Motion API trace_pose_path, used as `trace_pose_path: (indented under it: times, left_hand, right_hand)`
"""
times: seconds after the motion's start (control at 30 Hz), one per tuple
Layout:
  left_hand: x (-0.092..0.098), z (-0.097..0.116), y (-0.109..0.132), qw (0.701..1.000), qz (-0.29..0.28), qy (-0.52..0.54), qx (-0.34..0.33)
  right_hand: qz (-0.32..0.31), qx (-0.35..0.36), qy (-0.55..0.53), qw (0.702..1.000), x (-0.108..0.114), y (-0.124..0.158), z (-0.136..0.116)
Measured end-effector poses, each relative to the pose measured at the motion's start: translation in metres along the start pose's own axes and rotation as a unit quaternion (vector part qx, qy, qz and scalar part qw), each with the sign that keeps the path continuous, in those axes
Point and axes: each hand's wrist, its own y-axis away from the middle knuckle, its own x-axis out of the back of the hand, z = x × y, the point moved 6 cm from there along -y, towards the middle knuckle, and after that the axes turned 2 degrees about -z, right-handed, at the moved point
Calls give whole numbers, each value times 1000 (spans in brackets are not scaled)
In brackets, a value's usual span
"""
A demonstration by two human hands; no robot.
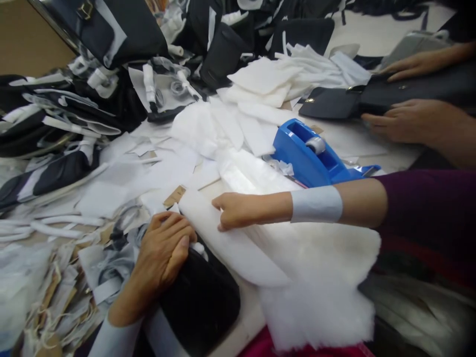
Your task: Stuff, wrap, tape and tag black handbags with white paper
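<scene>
My left hand point(165, 248) lies curled over the end of a black bag point(204, 302) at the front, its fingers closed on the edge. A bit of white stuffing shows beside the thumb. My right hand point(238, 210) pinches a soft white padding sheet point(226, 243), which is folded over and lies alongside the bag. More fluffy white padding point(316, 282) hangs over the table's front edge below my right forearm. Both my wrists have a pale band around them.
A blue tape dispenser point(308, 153) stands beyond my right forearm. Stacked white sheets point(264, 79) and dark bags point(126, 29) fill the back. Tags and paper scraps point(63, 302) lie at left. A co-worker's hands point(420, 119) hold a dark bag at right.
</scene>
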Motion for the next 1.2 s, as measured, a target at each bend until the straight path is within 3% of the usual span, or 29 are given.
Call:
trace_pose_path:
  times: [0.2, 0.37, 0.53, 0.73, 0.93, 1.2]
  left_hand:
    - [6, 2, 0, 1000, 15, 7, 5]
    - [3, 0, 2, 1000, 10, 13, 14]
    - [3, -1, 1, 1000, 12, 19, 17]
    - [1, -3, 1, 999, 13, 23, 17]
    - [3, -4, 1, 999, 21, 35, 21]
    - [0, -3, 3, 1000, 19, 17, 11]
  right_hand:
    - [-98, -87, -200, 971, -31, 2, 25]
    - [-151, -66, -243, 956, -47, -9, 10]
    - [-155, -56, -264, 950, -51, -19, -1]
    - [-70, 22, -253, 965, -53, -31, -10]
    - [-137, 12, -259, 956, -67, -34, -14]
    - [-158, 20, -272, 949, -68, -34, -10]
